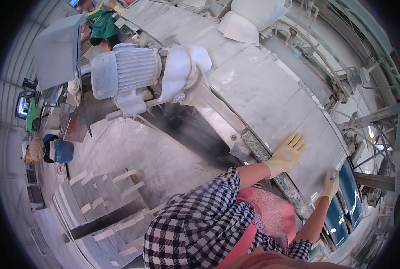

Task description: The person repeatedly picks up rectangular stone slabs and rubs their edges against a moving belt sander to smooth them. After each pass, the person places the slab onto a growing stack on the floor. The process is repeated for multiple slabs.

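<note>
Left hand (288, 154), in a cream rubber glove: spread flat, clasping nothing, palm down on a pale grey, smooth, flat, stone-like slab surface (314, 163). Right hand (330, 184), in a matching glove: set at the near end of the same surface, toward its far edge; whether gripping or merely resting, impossible to tell. Slab surface located beneath the left hand and at 10 o'clock from the right; seamed crosswise, with long axis running from 11 to 5 o'clock. Nearer to its middle: the left hand; nearer to its 5 o'clock end: the right. Alongside, at 9 o'clock from the left hand: a green-speckled, narrow, straight rail (256, 145). Just beyond the right hand, at 4 o'clock: glossy, dark-blue, long panels (352, 195). At 10 o'clock from the left hand, well apart: a dust-whitened, finned, cylindrical metal motor (137, 69). Brands, labels, writing: none legible.
</note>
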### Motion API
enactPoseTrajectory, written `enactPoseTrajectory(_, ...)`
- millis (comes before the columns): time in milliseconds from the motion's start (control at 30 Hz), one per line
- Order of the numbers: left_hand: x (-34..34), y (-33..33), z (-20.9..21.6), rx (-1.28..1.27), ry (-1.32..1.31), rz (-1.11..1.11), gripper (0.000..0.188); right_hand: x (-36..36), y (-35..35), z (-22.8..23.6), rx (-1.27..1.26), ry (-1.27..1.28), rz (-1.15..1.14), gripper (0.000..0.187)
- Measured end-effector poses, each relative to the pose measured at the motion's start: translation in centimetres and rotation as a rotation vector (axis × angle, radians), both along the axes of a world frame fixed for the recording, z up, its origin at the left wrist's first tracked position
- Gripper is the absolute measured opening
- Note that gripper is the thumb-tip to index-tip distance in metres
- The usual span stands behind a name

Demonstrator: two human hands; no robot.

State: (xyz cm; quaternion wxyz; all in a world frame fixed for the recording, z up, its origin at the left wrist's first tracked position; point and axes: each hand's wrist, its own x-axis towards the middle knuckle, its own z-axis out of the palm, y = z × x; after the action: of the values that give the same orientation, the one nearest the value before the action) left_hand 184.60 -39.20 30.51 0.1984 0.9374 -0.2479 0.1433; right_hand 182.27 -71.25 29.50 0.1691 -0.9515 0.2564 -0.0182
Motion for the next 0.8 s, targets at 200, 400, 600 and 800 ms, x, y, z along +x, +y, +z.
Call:
enactPoseTrajectory(200, -0.3, -0.2, 0.2, -0.071, -0.059, -0.003, 0.042, 1.8, -1.3, 0.3, -0.038, 0.071, -0.077, 0.064)
enactPoseTrajectory(400, -0.6, -0.1, 1.2, -0.071, -0.016, -0.061, 0.042, 1.2, -3.4, -0.1, 0.692, -0.074, -0.263, 0.061)
enactPoseTrajectory(600, -0.9, -0.4, 1.3, -0.063, 0.054, -0.087, 0.050, 0.7, -0.5, 2.5, 0.763, -0.189, 0.004, 0.057)
enactPoseTrajectory(800, -1.1, -1.1, -0.2, -0.136, 0.111, -0.094, 0.055, -1.1, 5.5, 0.7, 0.627, -0.418, 0.081, 0.060)
